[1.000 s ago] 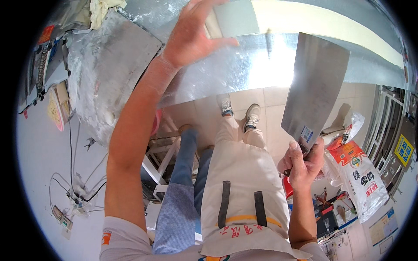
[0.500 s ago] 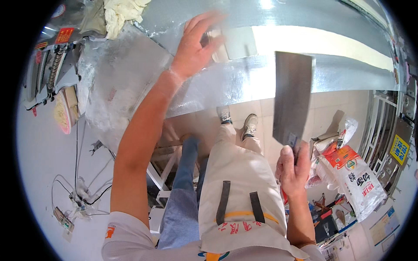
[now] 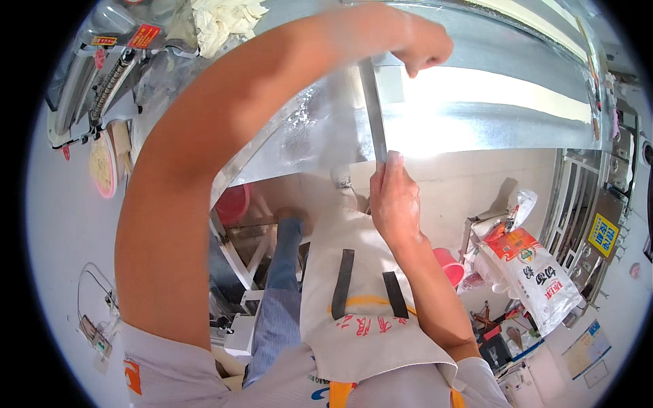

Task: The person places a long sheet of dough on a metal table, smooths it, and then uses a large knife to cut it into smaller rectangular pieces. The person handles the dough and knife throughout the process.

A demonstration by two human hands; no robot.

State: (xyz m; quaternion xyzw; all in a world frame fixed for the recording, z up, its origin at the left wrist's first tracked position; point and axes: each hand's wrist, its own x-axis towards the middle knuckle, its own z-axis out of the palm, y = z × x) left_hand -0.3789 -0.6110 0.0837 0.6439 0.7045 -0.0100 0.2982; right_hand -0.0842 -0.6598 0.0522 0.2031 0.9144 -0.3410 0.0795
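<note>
A cleaver (image 3: 373,112) is in my right hand (image 3: 398,200), gripped by the handle. Its blade points away from me, seen nearly edge-on, over the near side of the metal worktop (image 3: 299,146). Beside the blade lies a greyish rectangular piece (image 3: 390,85), its kind unclear. It adjoins the left end of a long, pale strip that looks like a dough sheet (image 3: 503,88). My left arm reaches across the bench. The left hand (image 3: 425,44) is closed with fingers curled, above the far edge of the strip; its fingertips are hidden, so what they hold cannot be seen.
A crumpled cream cloth (image 3: 221,24) lies at the far left, near a machine with a coil spring (image 3: 112,81). Another person's leg in blue trousers (image 3: 279,306) is left of my apron (image 3: 360,285). A printed white sack (image 3: 537,272) and a pink container (image 3: 449,266) stand right.
My left hand has swung right across the bench and closed. The right hand has brought the cleaver left, turning its blade from broadside to edge-on beside the greyish piece.
</note>
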